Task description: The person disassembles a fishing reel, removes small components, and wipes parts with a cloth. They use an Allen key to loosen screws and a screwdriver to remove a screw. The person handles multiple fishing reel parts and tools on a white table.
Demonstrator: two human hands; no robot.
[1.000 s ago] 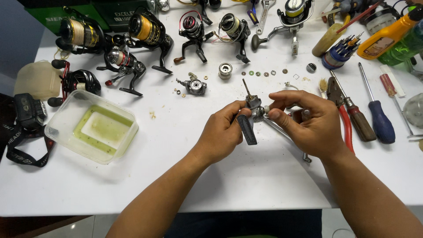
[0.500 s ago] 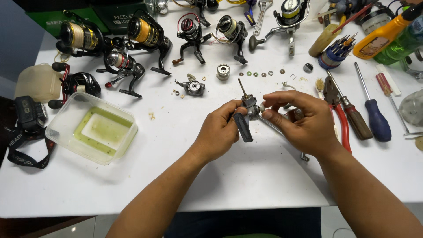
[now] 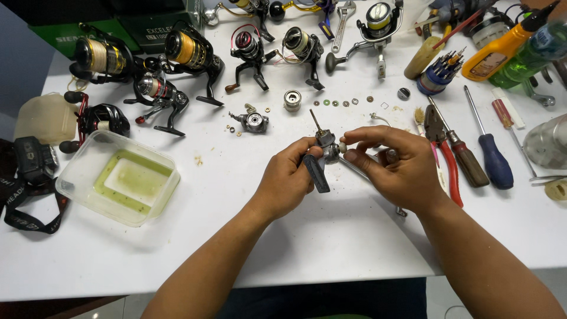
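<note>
While both hands (image 3: 348, 168) grip reel body (image 3: 323, 150), washers (image 3: 339, 103), pliers (image 3: 440, 147), tub (image 3: 118, 177) nearby.

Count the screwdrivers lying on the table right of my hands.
3: a brown-handled screwdriver, a blue-handled one, and a red-and-white one farther back. Clutter may hide more.

A single head-worn camera looks steeply down and forward over a white surface (image 3: 331, 248), close enough that both forearms enter from the bottom edge (no second view overlaps it), with fishing reels (image 3: 189, 56) and hand tools (image 3: 490, 159) lining the far side.
</note>
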